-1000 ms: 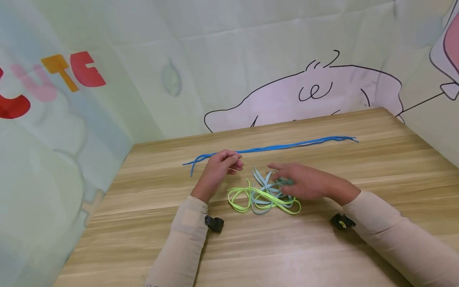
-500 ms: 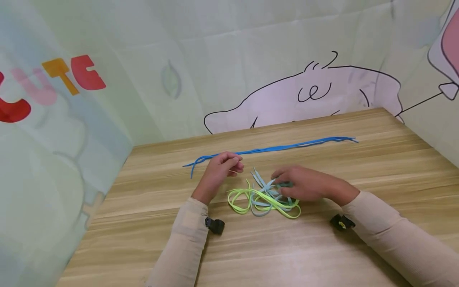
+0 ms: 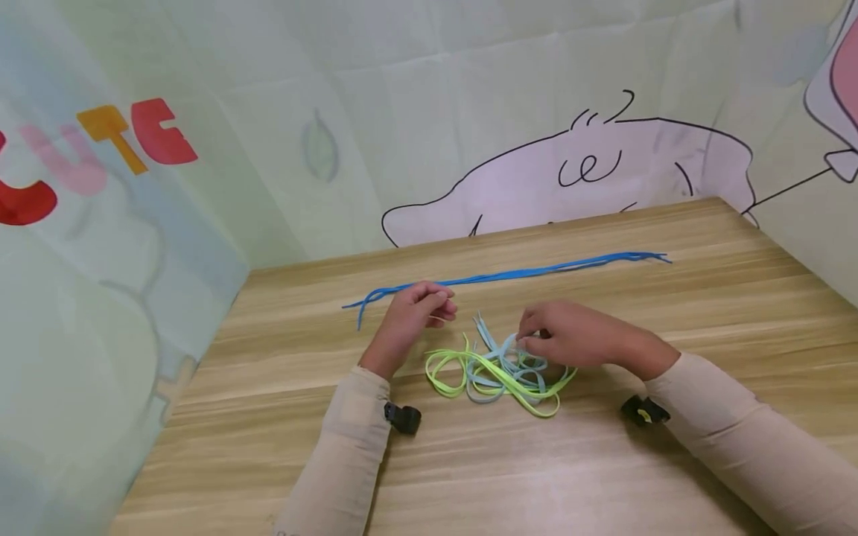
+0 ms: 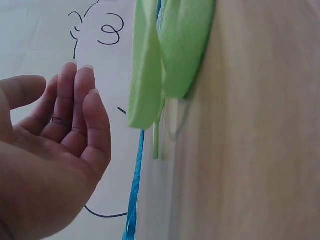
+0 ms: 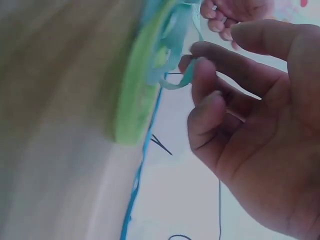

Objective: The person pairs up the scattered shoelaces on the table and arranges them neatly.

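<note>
Light blue shoelaces (image 3: 492, 350) lie tangled with yellow-green shoelaces (image 3: 512, 383) in a loose heap on the wooden table. Over the heap's right side, my right hand (image 3: 570, 333) has its fingers curled at a light blue strand. In the right wrist view, that lace (image 5: 175, 84) rises in a loop to the fingertips (image 5: 202, 67), and the thumb stands apart from them. My left hand (image 3: 422, 307) hovers left of the heap with relaxed fingers and holds nothing. The left wrist view shows its bare palm (image 4: 55, 165) beside the green lace (image 4: 145, 75).
Behind the hands, blue shoelaces (image 3: 529, 274) stretch in a long line across the table (image 3: 469, 476). A printed cloth backdrop (image 3: 335, 112) rises at the table's far and side edges. Each sleeve carries a small black camera (image 3: 404, 418) at the wrist.
My right hand's fingers have curled from extended to bent, and it has drawn slightly right and up with a light blue lace. Heap strands shifted right. My left hand stays put.
</note>
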A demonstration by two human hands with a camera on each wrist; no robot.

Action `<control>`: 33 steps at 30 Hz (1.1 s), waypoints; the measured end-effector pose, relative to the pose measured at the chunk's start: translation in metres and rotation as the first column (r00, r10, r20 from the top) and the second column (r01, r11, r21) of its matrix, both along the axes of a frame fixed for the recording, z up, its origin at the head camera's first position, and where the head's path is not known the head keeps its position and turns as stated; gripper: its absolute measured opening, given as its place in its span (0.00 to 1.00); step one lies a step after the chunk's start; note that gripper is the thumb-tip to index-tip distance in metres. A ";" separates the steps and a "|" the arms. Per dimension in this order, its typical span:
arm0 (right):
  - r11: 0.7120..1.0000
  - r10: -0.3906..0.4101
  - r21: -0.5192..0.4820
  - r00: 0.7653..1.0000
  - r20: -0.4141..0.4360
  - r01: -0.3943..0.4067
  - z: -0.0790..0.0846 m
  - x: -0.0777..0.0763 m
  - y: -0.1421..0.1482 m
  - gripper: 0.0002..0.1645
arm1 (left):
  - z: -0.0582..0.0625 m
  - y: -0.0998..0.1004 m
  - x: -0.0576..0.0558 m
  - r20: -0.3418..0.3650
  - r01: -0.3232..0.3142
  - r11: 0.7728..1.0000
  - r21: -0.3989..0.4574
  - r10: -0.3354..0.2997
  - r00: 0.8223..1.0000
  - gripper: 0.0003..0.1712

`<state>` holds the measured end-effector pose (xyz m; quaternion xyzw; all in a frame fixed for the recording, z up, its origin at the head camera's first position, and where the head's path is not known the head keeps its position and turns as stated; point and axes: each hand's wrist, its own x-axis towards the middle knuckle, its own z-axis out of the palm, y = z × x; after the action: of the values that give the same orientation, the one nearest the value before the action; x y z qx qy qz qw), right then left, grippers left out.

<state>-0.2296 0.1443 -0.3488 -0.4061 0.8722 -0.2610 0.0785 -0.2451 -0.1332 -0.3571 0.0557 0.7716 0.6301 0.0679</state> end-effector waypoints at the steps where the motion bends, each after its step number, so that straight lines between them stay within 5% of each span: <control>1: 1.000 -0.007 -0.019 1.000 -0.005 0.007 0.002 0.000 0.000 0.11 | 0.000 0.000 0.000 -0.003 0.001 1.000 -0.001 -0.001 1.000 0.18; 14: 0.949 -0.144 -0.274 0.988 0.050 0.152 0.019 0.004 0.000 0.06 | 0.002 -0.001 0.001 -0.007 0.010 1.000 -0.003 -0.010 1.000 0.17; 23: 0.836 -0.087 -0.502 0.957 0.276 0.222 0.029 0.013 -0.001 0.09 | 0.002 0.004 0.004 -0.051 0.137 0.990 -0.022 -0.138 0.989 0.19; 27: 0.786 -0.041 -0.581 0.956 0.290 0.210 0.032 0.016 0.000 0.08 | 0.005 0.009 0.007 -0.070 0.237 0.969 -0.063 -0.241 0.968 0.20; 33: 0.752 0.027 -0.641 0.964 0.265 0.155 0.033 0.019 -0.001 0.04 | 0.011 0.021 0.014 -0.118 0.413 0.900 -0.140 -0.430 0.895 0.19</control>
<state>-0.2103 0.1438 -0.3159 -0.3401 0.7207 -0.6032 0.0347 -0.2313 -0.1123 -0.3463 0.2637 0.7779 0.5504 0.1494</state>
